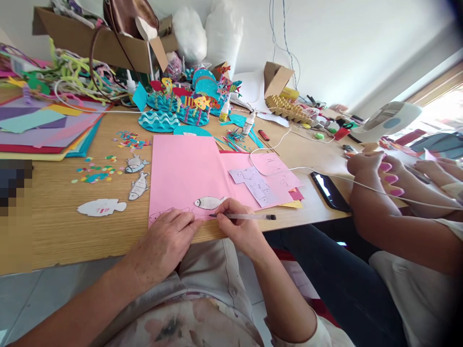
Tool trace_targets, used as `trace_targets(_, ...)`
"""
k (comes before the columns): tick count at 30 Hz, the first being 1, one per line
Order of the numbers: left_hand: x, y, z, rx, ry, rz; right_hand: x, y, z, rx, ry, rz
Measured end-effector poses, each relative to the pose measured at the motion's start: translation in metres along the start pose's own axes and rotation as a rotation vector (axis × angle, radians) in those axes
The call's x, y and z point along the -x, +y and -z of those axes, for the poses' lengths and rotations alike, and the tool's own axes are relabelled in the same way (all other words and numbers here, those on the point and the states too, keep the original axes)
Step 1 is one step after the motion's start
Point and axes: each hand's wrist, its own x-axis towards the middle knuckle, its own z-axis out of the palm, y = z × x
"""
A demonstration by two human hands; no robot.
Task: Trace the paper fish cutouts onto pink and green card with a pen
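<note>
My right hand (238, 226) is closed around a clear pen (249, 217), its tip against the near edge of a large pink sheet (184, 173) on the wooden table (58, 231). A paper fish cut-out (209, 203) lies on the pink sheet just above the pen tip. My left hand (166, 241) rests flat on the sheet's near left corner, fingers stretched out, next to a pencilled fish outline (162, 213).
More paper fish (102, 207) (139, 186) (135, 165) and confetti lie to the left. Coloured card stacks (43, 127), blue paper sea models (181, 108), glue bottles and cardboard boxes fill the back. A phone (330, 191) and another person's hands (376, 168) are at right.
</note>
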Motion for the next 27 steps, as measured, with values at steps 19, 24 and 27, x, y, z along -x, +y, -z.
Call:
trace_targets(19, -0.0005, 0.0004, 0.0013, 0.002, -0.007, -0.002, 0.0019, -0.0010, -0.0037, -0.015, -0.031, 0.013)
trace_targets(24, -0.0012, 0.0011, 0.0026, -0.020, -0.015, -0.002, 0.0017, -0.0032, -0.0057, 0.031, -0.037, 0.005)
trace_targets(27, -0.0015, 0.0015, 0.0034, -0.030, -0.020, 0.001, 0.0012, -0.0050, -0.0058, 0.030, -0.042, 0.009)
